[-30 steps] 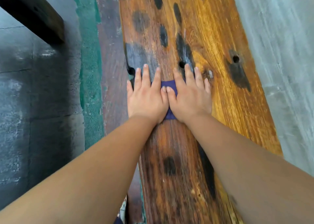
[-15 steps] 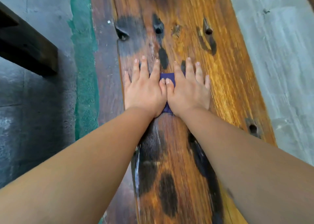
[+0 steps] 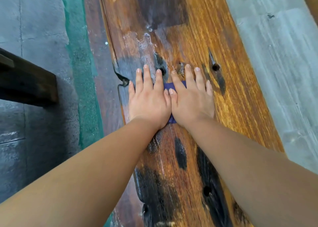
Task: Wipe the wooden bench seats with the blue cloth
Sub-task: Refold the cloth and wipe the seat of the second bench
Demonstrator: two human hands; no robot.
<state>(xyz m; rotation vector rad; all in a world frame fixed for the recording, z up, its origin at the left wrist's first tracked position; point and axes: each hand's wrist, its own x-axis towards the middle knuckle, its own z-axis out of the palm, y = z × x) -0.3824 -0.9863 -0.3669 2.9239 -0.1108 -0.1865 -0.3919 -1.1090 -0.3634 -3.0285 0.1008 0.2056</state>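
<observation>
The wooden bench seat point(image 3: 237, 109) runs away from me, orange-brown with dark stains and small holes. My left hand point(image 3: 148, 101) and my right hand point(image 3: 191, 101) lie flat side by side on it, thumbs touching, pressing the blue cloth point(image 3: 167, 86) onto the wood. Most of the cloth is hidden under my palms. Only a strip between my index fingers and a bit near my wrists show. Wet streaks point(image 3: 147, 40) shine on the wood just beyond my fingertips.
A round hole point(image 3: 216, 66) lies right of my right fingers and a notch point(image 3: 123, 82) cuts the bench's left edge. Grey concrete floor point(image 3: 278, 63) is on the right. Left of the bench run a green painted strip point(image 3: 82, 71) and a dark wooden beam point(image 3: 27, 83).
Both hands have slid the cloth forward along the bench. Dark stains and holes that lay ahead of my fingers now sit beside or behind my hands.
</observation>
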